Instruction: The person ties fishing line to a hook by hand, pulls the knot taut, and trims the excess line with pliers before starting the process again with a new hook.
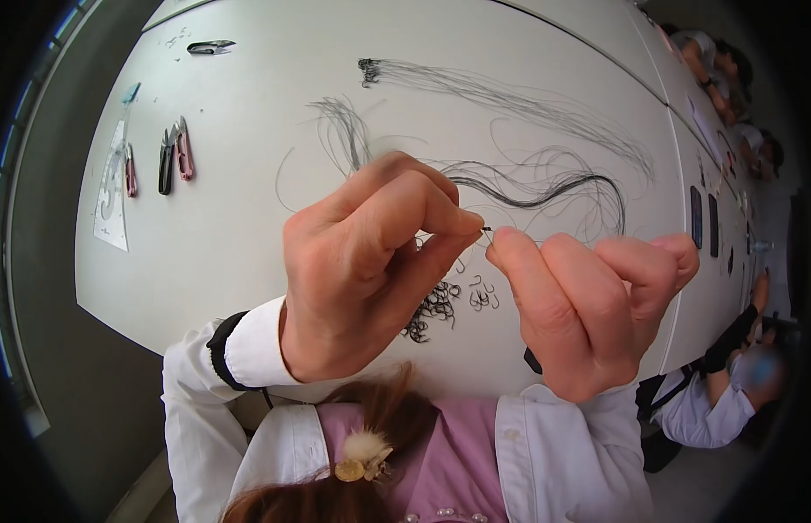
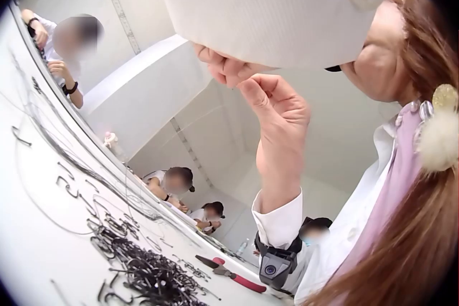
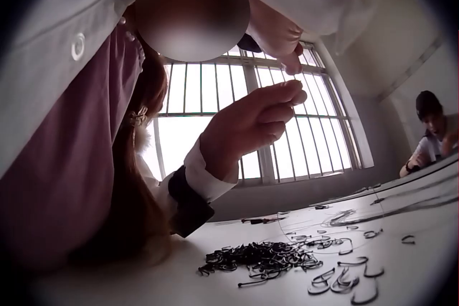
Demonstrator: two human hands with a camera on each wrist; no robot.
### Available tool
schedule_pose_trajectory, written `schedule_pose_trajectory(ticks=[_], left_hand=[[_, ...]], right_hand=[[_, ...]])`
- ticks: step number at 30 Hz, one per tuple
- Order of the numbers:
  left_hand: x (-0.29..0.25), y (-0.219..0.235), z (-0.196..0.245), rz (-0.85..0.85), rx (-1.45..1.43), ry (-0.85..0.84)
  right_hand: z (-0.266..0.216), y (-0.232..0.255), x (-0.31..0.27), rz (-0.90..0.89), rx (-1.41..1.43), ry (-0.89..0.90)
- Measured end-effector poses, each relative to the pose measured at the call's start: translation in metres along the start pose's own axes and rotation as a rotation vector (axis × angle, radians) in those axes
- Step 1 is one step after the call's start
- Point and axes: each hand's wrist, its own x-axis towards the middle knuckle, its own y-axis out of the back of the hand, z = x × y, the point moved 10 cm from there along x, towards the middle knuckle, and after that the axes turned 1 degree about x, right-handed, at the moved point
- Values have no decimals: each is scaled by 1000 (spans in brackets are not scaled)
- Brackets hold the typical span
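In the head view my left hand point(image 1: 371, 253) is raised over the table and pinches a small dark fish hook point(image 1: 487, 229) between thumb and forefinger. Only the hook's end shows; the rest is hidden by the fingers. Close beside it, my right hand point(image 1: 589, 305) pinches thin fishing line at the hook, its other fingers curled. Below the hands lies a heap of black fish hooks point(image 1: 436, 305), seen larger in the right wrist view as a hook pile point(image 3: 258, 259). The left wrist view shows the right hand point(image 2: 283, 116) with fingertips meeting the left hand's.
Bundles of dark line point(image 1: 536, 202) spread behind the hands, with a bunch of hooked lines point(image 1: 368, 71) farther back. Thread snips point(image 1: 167, 157), more snips point(image 1: 211, 47) and a clear set square point(image 1: 113, 196) lie left. Red-handled pliers point(image 2: 229, 274) lie near the hooks. Other people sit right.
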Motion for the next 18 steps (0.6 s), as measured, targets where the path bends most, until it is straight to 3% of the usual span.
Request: schedule_pose_trajectory(ticks=[5,10,16,18], left_hand=[[-1,-6,1,-60,-44,21],[-1,-7,-2,-99,-69,63],[-1,-6,-3,-91,-84,56],[-1,-5,-3,-97,-99,71]], right_hand=[[14,-3,-2,-10,80,28],[25,-8,0,-12,206,-64],[40,-20,0,-66,398,-219],[49,-39,-4,-216,588,-399]])
